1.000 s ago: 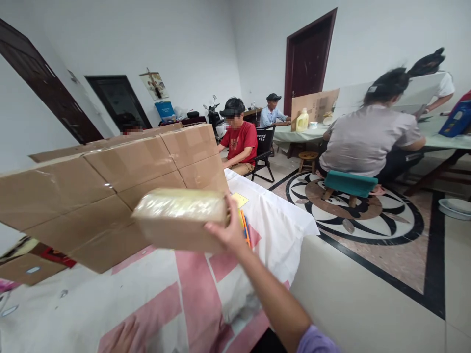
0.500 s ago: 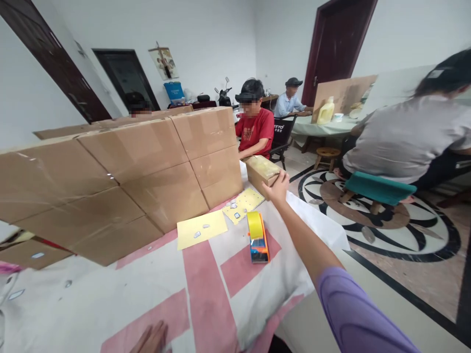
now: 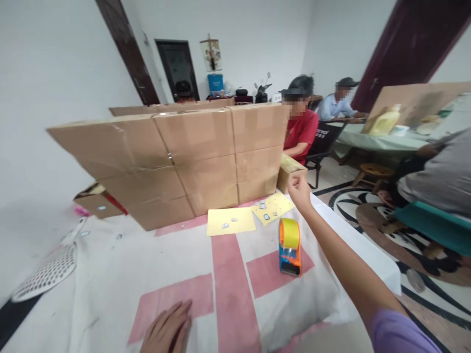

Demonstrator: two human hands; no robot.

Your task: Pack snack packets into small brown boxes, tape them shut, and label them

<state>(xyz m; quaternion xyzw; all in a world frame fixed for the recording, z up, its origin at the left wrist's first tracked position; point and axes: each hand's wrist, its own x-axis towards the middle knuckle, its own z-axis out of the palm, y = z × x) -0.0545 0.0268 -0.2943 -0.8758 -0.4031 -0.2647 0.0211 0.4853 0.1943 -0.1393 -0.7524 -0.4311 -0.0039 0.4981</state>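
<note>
My left hand (image 3: 168,327) lies on the pink and white tablecloth (image 3: 235,284), palm down with its fingers stretched out and nothing in them. My right arm reaches to the far right corner of the table. There my right hand (image 3: 300,192) is held with curled fingers against or just in front of the near end of a small taped cardboard box (image 3: 290,169). Whether it touches the box I cannot tell. An orange and blue tape dispenser with a yellow roll (image 3: 290,247) stands on the cloth, nearer to me than my right hand.
A wall of stacked cardboard boxes (image 3: 206,162) crosses the table's far side. Before it lie two yellow sheets (image 3: 231,221) with small scraps. A white perforated swatter (image 3: 49,272) and an open carton (image 3: 101,202) are at left. A person in red (image 3: 307,132) sits behind the small box.
My view has turned left. My right hand, earlier spread around the small box's end, now has its fingers folded. The box sits closer to the wall of boxes.
</note>
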